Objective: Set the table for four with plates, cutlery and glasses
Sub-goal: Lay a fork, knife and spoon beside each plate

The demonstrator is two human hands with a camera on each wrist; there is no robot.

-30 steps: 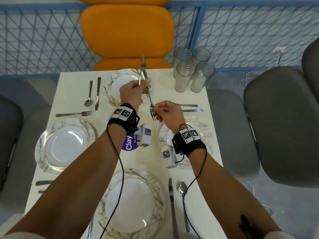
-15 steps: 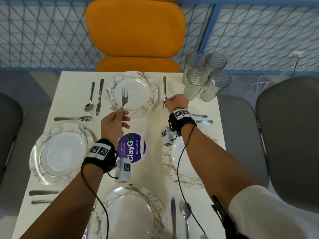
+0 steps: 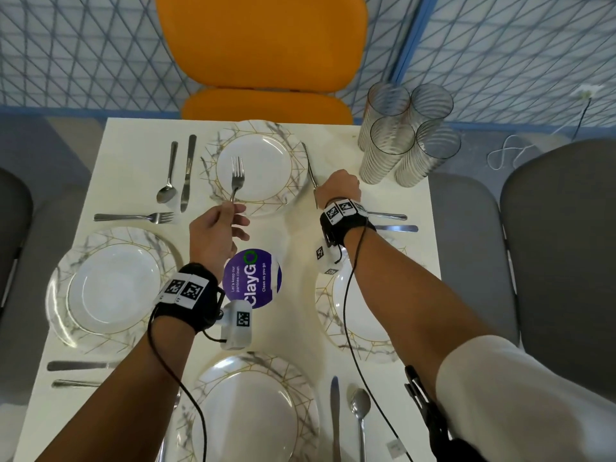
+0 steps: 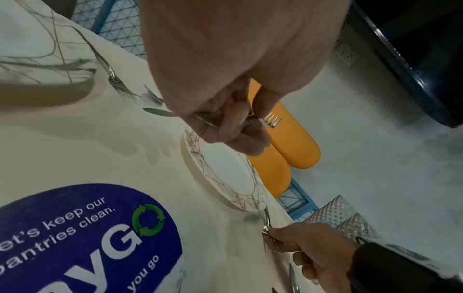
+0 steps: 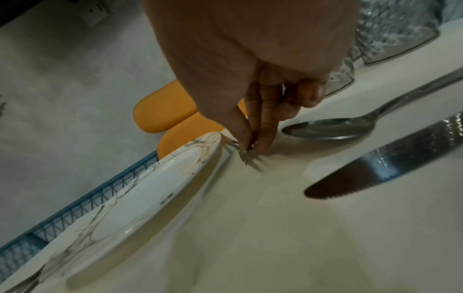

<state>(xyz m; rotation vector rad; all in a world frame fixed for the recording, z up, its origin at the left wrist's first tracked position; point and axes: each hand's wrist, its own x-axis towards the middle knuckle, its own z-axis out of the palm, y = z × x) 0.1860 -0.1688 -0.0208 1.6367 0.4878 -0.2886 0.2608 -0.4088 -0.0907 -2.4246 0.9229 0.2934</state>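
My left hand (image 3: 213, 233) has its fingers curled round the handle end of a fork (image 3: 236, 177), which hangs above the far plate (image 3: 293, 151) with tines pointing away from me toward the orange chair (image 3: 263, 45), long axis running near-to-far and a bit tilted. My right hand (image 3: 338, 188) is down on the surface (image 3: 133, 145) just right of that same plate, pinching the second fork (image 3: 310, 171) near its tined end. That fork lies flat beside the plate rim, handle pointing away toward the chair, tines toward me, so the two forks point opposite ways.

Compared with half a second back, not much differs: the left hand holds its fork in pretty much the same spot over the plate, and the right one is still at the fork beside the rim. A second ago both forks were up in the air between my hands.

Further out, the spoon (image 3: 386, 215) and knife (image 3: 396, 228) lie crosswise above the right plate (image 3: 333, 331), four ribbed glasses (image 3: 410, 135) bunch together at the far right corner, and the purple ClayGo sticker (image 3: 253, 278) sits mid-surface.
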